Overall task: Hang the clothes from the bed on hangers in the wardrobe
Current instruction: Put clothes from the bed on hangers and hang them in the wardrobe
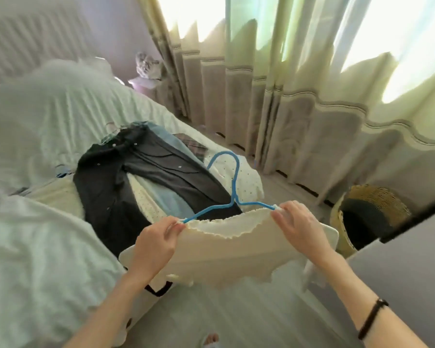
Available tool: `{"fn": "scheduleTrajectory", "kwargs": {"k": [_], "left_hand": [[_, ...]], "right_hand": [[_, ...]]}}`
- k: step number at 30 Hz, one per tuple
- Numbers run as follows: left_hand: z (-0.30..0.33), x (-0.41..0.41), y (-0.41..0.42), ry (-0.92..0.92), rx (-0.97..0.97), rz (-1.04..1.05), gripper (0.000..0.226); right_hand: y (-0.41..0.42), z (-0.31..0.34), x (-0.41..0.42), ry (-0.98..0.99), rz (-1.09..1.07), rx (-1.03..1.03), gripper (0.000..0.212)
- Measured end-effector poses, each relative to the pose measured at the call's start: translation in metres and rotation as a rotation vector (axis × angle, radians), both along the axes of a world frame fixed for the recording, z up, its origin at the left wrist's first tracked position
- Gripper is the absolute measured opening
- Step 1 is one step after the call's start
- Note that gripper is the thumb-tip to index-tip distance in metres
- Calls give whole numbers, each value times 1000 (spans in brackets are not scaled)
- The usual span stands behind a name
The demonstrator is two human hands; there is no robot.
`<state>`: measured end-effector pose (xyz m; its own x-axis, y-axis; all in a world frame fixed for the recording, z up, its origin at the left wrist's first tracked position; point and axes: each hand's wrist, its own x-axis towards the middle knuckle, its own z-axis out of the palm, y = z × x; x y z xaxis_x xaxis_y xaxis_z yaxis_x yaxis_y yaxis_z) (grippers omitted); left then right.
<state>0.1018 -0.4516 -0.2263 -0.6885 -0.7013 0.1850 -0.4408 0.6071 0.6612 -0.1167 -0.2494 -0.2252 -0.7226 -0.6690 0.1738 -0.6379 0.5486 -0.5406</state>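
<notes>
Bedside, over a bed (pixel 48 126) piled with clothes (pixel 116 177), your left hand (pixel 156 242) and right hand (pixel 299 227) each pinch a cream top (pixel 231 249) onto a blue hanger (pixel 232 182), seating its shoulders.

The bed (pixel 35 136), under a pale rumpled cover, bears a dark shirt (pixel 126 177) atop lighter clothes (pixel 246 182).

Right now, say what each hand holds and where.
Both hold the cream top on the blue hanger: left hand pinches one shoulder end, right hand the other.
</notes>
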Motion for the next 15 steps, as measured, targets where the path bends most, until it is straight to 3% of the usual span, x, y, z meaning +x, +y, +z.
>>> {"fn": "scheduleTrajectory", "kwargs": {"k": [6, 12, 15], "left_hand": [[-1, 75, -40, -25, -3, 318, 10], [7, 130, -43, 104, -230, 654, 37], [15, 154, -42, 107, -348, 762, 20]], "right_hand": [[-101, -8, 28, -4, 267, 22, 32], [-184, 20, 62, -61, 484, -96, 25], [-213, 31, 83, -58, 604, -128, 24]]}}
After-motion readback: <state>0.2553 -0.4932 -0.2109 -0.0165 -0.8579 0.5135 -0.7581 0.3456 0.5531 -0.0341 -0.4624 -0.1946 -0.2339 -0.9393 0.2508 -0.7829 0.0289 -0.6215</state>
